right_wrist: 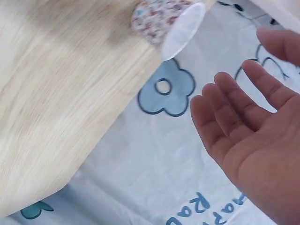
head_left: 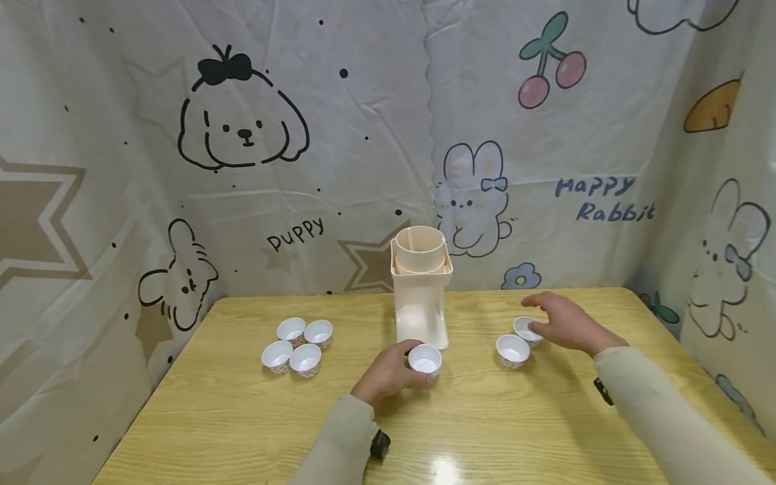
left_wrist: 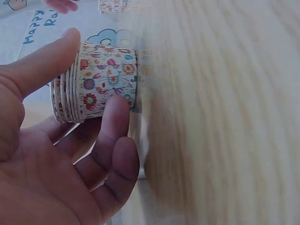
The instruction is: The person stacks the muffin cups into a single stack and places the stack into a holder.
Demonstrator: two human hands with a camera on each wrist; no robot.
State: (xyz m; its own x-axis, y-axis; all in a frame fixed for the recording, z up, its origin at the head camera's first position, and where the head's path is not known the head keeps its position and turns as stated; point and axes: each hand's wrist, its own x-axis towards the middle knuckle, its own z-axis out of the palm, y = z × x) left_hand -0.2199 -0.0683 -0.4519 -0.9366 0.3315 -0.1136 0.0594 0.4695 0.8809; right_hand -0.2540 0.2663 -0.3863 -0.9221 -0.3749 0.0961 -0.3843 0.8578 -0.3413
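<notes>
My left hand (head_left: 391,369) grips a stack of nested paper cups (head_left: 425,360) near the middle of the table, thumb on one side and fingers on the other. In the left wrist view the stack (left_wrist: 108,79) shows several white rims and a colourful flower print. On the right side stand two more paper cups, a nearer one (head_left: 512,351) and a farther one (head_left: 526,329). Over the farther one is my right hand (head_left: 566,325), fingers spread and relaxed. The right wrist view shows that hand (right_wrist: 253,126) holding nothing, apart from a printed cup (right_wrist: 161,21).
Behind the left hand stands a cream plastic holder (head_left: 422,296) with a round open top and a tray-like foot. Several matching paper cups (head_left: 306,360) sit grouped on the left of the wooden table (head_left: 200,411). A printed cloth (head_left: 364,155) hangs behind the back edge.
</notes>
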